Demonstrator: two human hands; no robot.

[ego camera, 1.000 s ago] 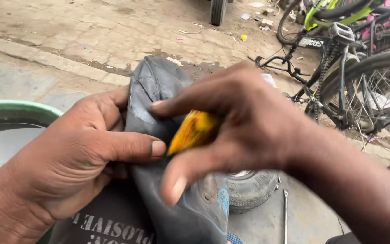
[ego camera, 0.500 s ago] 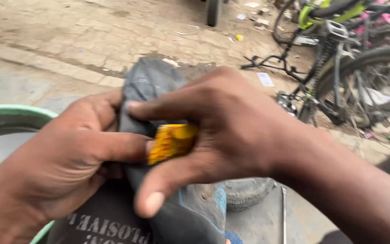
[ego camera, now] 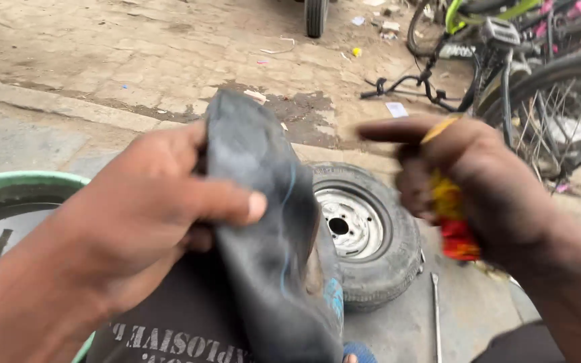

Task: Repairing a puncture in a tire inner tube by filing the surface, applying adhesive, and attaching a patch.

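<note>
My left hand (ego camera: 149,215) grips a folded black rubber inner tube (ego camera: 263,222), thumb pressed across its front, holding the fold upright. My right hand (ego camera: 479,188) is off to the right, apart from the tube, closed around a small yellow and red piece (ego camera: 450,215), which looks like a scrap of abrasive paper or a wrapper; the forefinger points left. More of the black tube with white lettering (ego camera: 169,336) hangs low in the view.
A small car wheel with a steel rim (ego camera: 361,232) lies flat on the ground behind the tube. A green basin of dark water (ego camera: 8,185) is at left. Bicycles (ego camera: 526,81) stand at upper right. A thin metal rod (ego camera: 435,316) lies near the wheel.
My right hand has lifted off the tube and swung to the right with the yellow piece. The left hand keeps its grip, and the wheel behind is now uncovered.
</note>
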